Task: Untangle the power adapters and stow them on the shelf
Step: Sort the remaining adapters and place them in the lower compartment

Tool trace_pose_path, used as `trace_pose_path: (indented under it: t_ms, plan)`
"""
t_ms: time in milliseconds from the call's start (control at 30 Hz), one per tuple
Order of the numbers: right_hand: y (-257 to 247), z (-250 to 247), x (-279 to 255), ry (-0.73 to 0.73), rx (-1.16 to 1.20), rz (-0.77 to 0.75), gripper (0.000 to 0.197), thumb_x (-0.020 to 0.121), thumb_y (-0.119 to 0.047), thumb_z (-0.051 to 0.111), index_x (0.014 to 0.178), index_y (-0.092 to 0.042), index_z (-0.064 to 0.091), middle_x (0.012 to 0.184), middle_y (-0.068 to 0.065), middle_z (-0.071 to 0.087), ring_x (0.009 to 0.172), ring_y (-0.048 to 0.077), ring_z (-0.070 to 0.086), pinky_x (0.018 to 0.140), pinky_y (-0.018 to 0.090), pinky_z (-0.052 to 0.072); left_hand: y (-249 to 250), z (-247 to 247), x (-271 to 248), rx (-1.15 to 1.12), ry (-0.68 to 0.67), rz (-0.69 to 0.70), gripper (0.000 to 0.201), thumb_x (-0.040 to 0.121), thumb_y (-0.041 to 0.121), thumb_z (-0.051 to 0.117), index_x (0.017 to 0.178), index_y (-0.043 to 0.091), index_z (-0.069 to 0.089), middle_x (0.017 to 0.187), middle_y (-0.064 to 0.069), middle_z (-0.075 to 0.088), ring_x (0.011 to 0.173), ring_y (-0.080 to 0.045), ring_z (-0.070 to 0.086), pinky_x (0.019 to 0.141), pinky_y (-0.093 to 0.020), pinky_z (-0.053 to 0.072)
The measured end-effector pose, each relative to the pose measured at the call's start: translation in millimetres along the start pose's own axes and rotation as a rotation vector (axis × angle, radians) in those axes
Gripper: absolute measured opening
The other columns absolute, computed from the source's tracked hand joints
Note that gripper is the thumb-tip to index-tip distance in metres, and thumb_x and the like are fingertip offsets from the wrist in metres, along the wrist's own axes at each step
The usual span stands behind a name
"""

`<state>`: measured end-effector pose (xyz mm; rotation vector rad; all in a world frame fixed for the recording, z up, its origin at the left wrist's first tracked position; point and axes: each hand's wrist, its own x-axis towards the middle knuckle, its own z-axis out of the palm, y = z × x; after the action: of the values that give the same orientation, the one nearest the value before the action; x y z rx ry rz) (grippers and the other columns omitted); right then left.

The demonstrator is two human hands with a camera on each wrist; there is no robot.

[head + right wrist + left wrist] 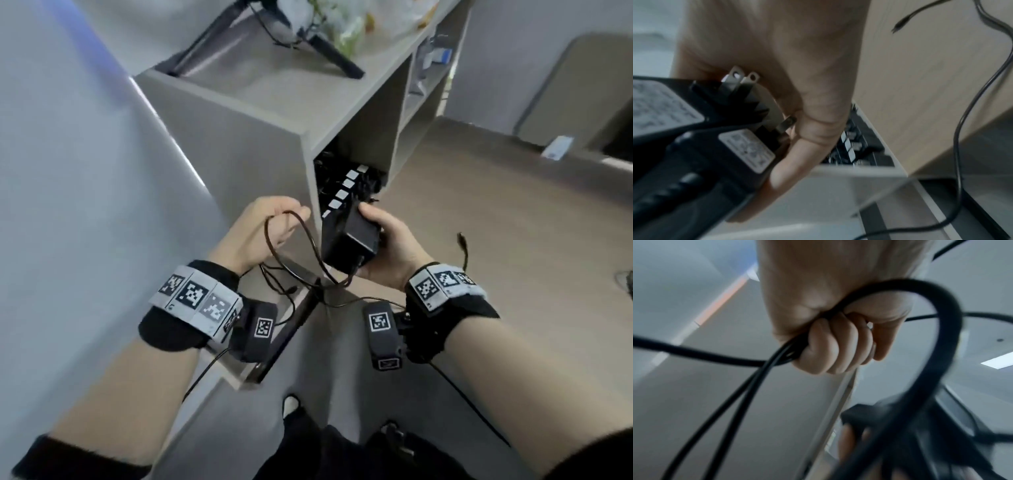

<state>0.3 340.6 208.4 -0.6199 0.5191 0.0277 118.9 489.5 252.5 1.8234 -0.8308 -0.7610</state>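
- While the shelf [260,113] fills the middle of the head view, its near cubby [346,164] opens toward the person, with a row of black adapters [342,193] already standing inside against its left wall, white labels outward.
- The right hand [387,240] grips a black adapter [349,236] just in front of the cubby's mouth; the right wrist view shows what look like two bricks clamped together, prongs [740,76] against the palm.
- The left hand [263,229] hangs just left of the cubby's front edge, fingers curled round several loops of cord [291,236]; the left wrist view shows the strands bunched in the fist.
- The move ahead, as I judge it, turns on this: the cubby lies straight ahead of the right hand, which is the nearer one, and the adapter's long axis already points roughly into the opening, so a short push forward would seat it beside the row.
- The cord runs from the adapter's near end down and across to the left hand; slack trails below, and it could snag on the shelf's lower edge.
- The cubby's depth is dark, both wrist views are blurred, and the label text is unreadable.
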Motion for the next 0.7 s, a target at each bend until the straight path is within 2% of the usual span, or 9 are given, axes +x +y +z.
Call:
trace_pose_path:
  t_ms: [67,133,200,300,367,500,600,667,700]
  plan:
    - [23,24,17,-0.015,-0.049,0.025,0.026,0.072,-0.033,0.062,0.090,-0.014,0.069,0.085,0.003,0.070,0.076,0.018,0.070,0.068,0.033,0.058,-7,-30,-11,0.042,0.025,0.015,0.043,0.096,0.021,0.050,0.057,0.019,0.030,0.039,0.012,0.024,0.032,0.000,0.022,0.034,-0.010,0.020]
    - [45,45,32,-0.034,-0.066,0.015,0.034,0.072,-0.037,0.064,0.099,-0.015,0.064,0.090,0.003,0.070,0.082,0.018,0.070,0.072,0.033,0.058,-17,-63,-23,0.090,0.082,0.011,0.039,0.088,0.028,0.051,0.056,0.019,0.031,0.039,0.011,0.026,0.033,0.000,0.024,0.035,-0.010,0.021]
    - [68,59,45,-0.028,-0.084,0.000,0.035,0.075,-0.040,0.063,0.099,-0.016,0.064,0.092,0.003,0.071,0.085,0.019,0.069,0.075,0.031,0.056,-26,-97,-36,0.130,0.175,0.015,0.036,0.082,0.030,0.052,0.053,0.020,0.033,0.038,0.009,0.031,0.033,-0.001,0.029,0.038,-0.012,0.021]
    - [94,80,63,-0.031,-0.164,0.000,0.040,0.073,-0.045,0.070,0.102,-0.017,0.067,0.104,0.007,0.067,0.100,0.025,0.062,0.096,0.044,0.048,-32,-136,-49,0.270,0.309,0.087,0.031,0.079,0.026,0.055,0.053,0.021,0.039,0.040,0.011,0.038,0.040,-0.002,0.034,0.043,-0.009,0.024]
    - [103,99,78,-0.034,-0.229,-0.006,0.041,0.075,-0.044,0.069,0.104,-0.016,0.067,0.109,0.011,0.064,0.105,0.028,0.060,0.100,0.048,0.045,-36,-153,-53,0.383,0.383,0.137,0.030,0.078,0.025,0.058,0.055,0.018,0.040,0.043,0.010,0.037,0.045,-0.004,0.036,0.047,-0.008,0.028]
    - [102,130,107,0.043,-0.284,-0.057,0.031,0.089,-0.036,0.059,0.110,-0.013,0.060,0.105,0.009,0.063,0.099,0.026,0.060,0.085,0.039,0.050,-43,-181,-47,0.438,0.527,0.230,0.028,0.073,0.021,0.061,0.058,0.013,0.039,0.049,0.005,0.034,0.047,-0.007,0.031,0.049,-0.010,0.027]
    - [103,142,125,0.105,-0.284,-0.096,0.036,0.089,-0.036,0.059,0.115,-0.012,0.059,0.094,0.004,0.066,0.085,0.020,0.066,0.076,0.035,0.054,-46,-192,-40,0.399,0.572,0.306,0.033,0.074,0.012,0.062,0.057,0.020,0.034,0.051,0.004,0.034,0.047,-0.005,0.031,0.050,-0.008,0.028]
    - [106,148,133,0.143,-0.272,-0.103,0.041,0.087,-0.037,0.062,0.119,-0.012,0.057,0.093,0.002,0.066,0.082,0.017,0.068,0.074,0.034,0.056,-47,-196,-38,0.410,0.572,0.329,0.027,0.074,0.009,0.061,0.059,0.016,0.039,0.050,0.002,0.034,0.048,-0.006,0.032,0.050,-0.008,0.029]
    - [108,150,136,0.150,-0.266,-0.101,0.040,0.087,-0.038,0.063,0.117,-0.013,0.058,0.092,0.002,0.066,0.083,0.018,0.067,0.077,0.036,0.057,-46,-198,-39,0.433,0.590,0.344,0.022,0.074,0.009,0.060,0.061,0.012,0.042,0.049,0.002,0.034,0.047,-0.008,0.032,0.049,-0.008,0.028]
